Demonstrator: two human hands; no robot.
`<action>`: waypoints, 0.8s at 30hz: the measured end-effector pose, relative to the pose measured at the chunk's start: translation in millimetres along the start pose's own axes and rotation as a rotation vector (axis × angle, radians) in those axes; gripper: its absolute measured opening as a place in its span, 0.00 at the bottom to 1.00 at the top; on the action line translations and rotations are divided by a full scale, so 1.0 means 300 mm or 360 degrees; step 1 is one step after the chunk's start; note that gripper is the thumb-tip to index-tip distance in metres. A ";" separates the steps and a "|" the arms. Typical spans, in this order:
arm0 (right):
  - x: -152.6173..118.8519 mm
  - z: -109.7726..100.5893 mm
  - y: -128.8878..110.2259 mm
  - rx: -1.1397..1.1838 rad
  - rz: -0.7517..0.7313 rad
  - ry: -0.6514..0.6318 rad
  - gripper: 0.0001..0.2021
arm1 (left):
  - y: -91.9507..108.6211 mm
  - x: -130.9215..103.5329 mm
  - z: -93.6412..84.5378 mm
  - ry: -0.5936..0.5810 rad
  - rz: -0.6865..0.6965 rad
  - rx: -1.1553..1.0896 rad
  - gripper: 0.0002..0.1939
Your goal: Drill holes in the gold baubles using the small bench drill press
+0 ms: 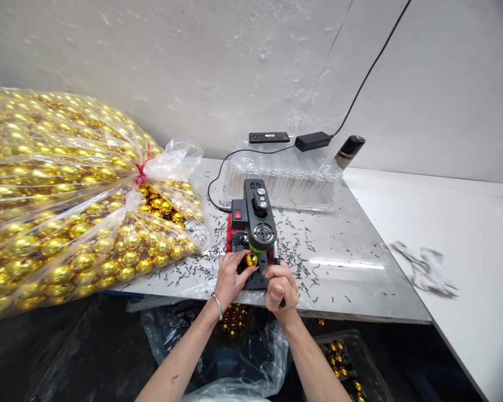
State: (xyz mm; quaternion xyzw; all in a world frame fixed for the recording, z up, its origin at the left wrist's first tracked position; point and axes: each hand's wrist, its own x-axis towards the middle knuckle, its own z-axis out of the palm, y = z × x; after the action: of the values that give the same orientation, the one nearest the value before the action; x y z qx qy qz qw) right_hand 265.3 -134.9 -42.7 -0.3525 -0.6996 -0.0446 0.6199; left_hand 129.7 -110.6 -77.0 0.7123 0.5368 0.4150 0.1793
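Note:
A small black bench machine (pixel 260 215) with a red switch stands near the table's front edge. Under its head sits a shiny gold ball (pixel 251 259), pinched between the thumb and fingers of my left hand (pixel 231 276). My right hand (pixel 281 287) is closed round the machine's black lever handle on the right side. Beside the machine on the left, a big clear bag (pixel 67 212) full of gold balls is tied with red string. An open clear bag (pixel 163 335) with gold balls inside hangs below the table edge.
Black shavings are scattered over the grey table (pixel 347 268). Behind the machine are a clear plastic tray stack (pixel 285 178), a power adapter (pixel 313 141) and a spray can (pixel 350 151). White gloves (pixel 427 268) lie right. A bin (pixel 375 371) with gold balls stands below.

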 end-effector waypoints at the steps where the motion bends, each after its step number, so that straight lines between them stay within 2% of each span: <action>1: -0.005 0.001 0.007 -0.0006 -0.0038 -0.0047 0.16 | 0.000 -0.001 0.000 -0.0004 -0.0005 -0.0006 0.15; 3: -0.008 -0.001 0.015 -0.0009 -0.0080 -0.0078 0.15 | -0.002 -0.002 0.000 -0.0015 -0.0014 -0.0022 0.16; 5: 0.008 -0.007 0.011 0.0022 -0.0072 -0.0004 0.15 | -0.003 0.001 0.004 -0.0029 -0.0031 -0.0041 0.16; 7: 0.047 -0.018 -0.008 0.0071 -0.0030 0.0064 0.15 | -0.003 0.009 0.007 -0.0032 -0.0052 -0.0068 0.16; 11: 0.159 -0.044 -0.071 0.0102 0.0178 0.0050 0.14 | 0.019 -0.001 -0.018 0.0045 -0.0071 -0.0135 0.15; 14: 0.204 -0.053 -0.103 0.0122 0.0240 0.0085 0.14 | 0.048 -0.085 -0.069 0.0060 0.0057 -0.0179 0.17; 18: 0.178 -0.044 -0.100 0.0138 0.0194 0.0141 0.14 | 0.062 -0.284 -0.111 -0.0237 0.0323 -0.0133 0.21; 20: 0.154 -0.036 -0.090 0.0119 0.0202 0.0159 0.14 | 0.053 -0.360 -0.109 -0.0284 0.0370 -0.0052 0.23; 22: 0.139 -0.030 -0.083 0.0098 0.0224 0.0177 0.14 | 0.036 -0.382 -0.111 -0.0232 0.0384 -0.0001 0.25; 24: 0.134 -0.028 -0.080 0.0082 0.0225 0.0195 0.15 | 0.014 -0.333 -0.134 -0.0102 0.0357 0.0029 0.21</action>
State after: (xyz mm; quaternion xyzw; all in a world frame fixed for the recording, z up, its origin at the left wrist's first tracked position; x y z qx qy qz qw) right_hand 259.9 -139.5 4.4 -0.3816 -0.6348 -0.0043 0.6719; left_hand 93.0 -211.0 -90.0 0.7824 0.4515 0.4046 0.1424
